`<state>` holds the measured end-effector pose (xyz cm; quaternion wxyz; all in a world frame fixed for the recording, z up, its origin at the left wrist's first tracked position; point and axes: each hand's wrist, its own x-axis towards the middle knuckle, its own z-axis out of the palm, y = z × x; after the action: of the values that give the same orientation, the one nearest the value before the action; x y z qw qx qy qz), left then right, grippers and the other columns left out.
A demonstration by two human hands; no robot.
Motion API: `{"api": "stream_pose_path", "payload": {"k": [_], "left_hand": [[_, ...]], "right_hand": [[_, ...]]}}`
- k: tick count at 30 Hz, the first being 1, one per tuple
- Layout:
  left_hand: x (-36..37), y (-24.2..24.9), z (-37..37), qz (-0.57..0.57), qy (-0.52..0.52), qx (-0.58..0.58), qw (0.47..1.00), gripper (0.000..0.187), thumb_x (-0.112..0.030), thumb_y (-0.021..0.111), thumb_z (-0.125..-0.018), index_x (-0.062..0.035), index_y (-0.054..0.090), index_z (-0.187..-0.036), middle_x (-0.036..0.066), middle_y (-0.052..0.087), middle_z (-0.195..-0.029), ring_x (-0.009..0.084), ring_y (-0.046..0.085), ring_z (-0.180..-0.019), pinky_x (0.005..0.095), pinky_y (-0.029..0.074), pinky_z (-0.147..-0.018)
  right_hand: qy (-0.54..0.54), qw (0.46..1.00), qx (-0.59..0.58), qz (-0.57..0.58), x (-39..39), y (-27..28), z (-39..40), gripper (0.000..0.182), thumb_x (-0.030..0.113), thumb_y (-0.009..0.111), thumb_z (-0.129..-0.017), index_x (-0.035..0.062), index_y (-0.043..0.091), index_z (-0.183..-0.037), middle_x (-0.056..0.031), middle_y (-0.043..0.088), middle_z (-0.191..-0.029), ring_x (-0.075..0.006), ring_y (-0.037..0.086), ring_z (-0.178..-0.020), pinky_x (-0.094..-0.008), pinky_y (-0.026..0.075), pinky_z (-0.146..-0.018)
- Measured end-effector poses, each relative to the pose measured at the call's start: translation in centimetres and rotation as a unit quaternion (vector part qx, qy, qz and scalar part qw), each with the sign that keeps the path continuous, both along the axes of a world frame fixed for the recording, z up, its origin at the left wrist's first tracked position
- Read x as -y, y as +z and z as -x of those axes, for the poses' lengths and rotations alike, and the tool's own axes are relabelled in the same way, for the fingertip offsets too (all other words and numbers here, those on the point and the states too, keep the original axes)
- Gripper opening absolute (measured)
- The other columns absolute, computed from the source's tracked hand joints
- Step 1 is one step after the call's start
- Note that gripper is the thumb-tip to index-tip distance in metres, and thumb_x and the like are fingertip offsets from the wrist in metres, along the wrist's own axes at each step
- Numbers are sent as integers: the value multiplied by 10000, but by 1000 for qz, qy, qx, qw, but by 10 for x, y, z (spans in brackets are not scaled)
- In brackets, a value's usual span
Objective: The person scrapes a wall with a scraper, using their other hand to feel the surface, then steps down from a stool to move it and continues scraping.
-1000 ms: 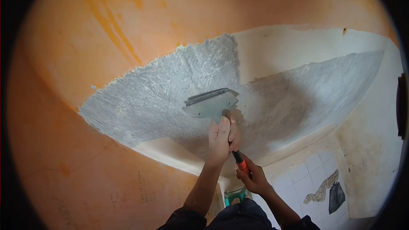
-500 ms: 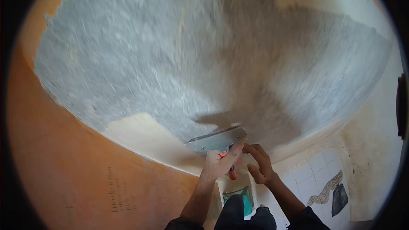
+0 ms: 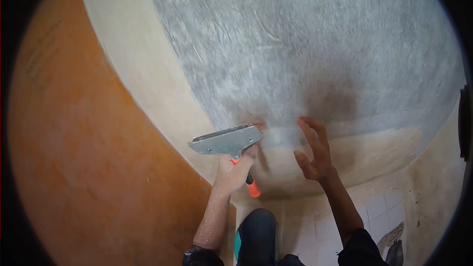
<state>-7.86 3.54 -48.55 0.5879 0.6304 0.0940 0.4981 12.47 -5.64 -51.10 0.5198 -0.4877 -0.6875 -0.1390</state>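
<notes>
Rough grey scraped plaster wall (image 3: pixel 305 44), cream band (image 3: pixel 143 74) along its left and lower edge, orange painted wall (image 3: pixel 88 157) left. White tiled surface (image 3: pixel 379 212) lower right; debris on it blurred.

A left hand (image 3: pixel 232 170) grips a wide metal scraper (image 3: pixel 225 141) against a grey scraped wall (image 3: pixel 315 44); the right hand (image 3: pixel 313 150) hovers open just beside it.
</notes>
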Motion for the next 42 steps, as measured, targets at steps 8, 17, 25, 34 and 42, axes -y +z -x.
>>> {"api": "stream_pose_path", "payload": {"k": [8,17,25,34,42], "left_hand": [[-18,-70,40,45,66,-219,972,301,-6,522,-902,40,544,-1199,124,572,-1239,220,551,-1194,414,473,-1012],[19,-284,121,184,81,-427,882,202,-148,598,-838,16,562,-950,25,530,-715,104,503,-663,298,433,-585],[98,-430,194,227,86,-541,805,298,-118,605,-793,46,592,-1041,158,643,-891,244,630,-840,370,495,-748],[134,-584,269,152,184,-484,842,416,-62,589,-746,55,567,-1145,200,596,-1074,273,597,-982,370,458,-876],[134,-590,278,308,155,-558,754,434,-107,584,-767,69,548,-1163,210,607,-1053,299,595,-1009,374,447,-890]], "right_hand": [[67,967,-117,218,19,-89,28,587,209,632,-860,62,461,-1402,-203,472,-1309,-343,476,-1209,-394,383,-1028],[34,894,-196,401,67,-286,117,562,292,589,-927,61,433,-1414,-236,473,-1332,-383,476,-1227,-425,399,-1021],[8,879,-218,423,103,-387,203,491,227,535,-950,55,443,-1400,-208,483,-1334,-383,470,-1226,-442,382,-1035],[-149,858,-108,479,138,-493,263,511,222,532,-938,121,426,-1428,-205,431,-1393,-402,418,-1288,-492,331,-1078],[-219,760,-308,528,150,-530,268,616,251,558,-922,208,331,-1493,-348,322,-1425,-522,360,-1299,-550,319,-1072]]}}
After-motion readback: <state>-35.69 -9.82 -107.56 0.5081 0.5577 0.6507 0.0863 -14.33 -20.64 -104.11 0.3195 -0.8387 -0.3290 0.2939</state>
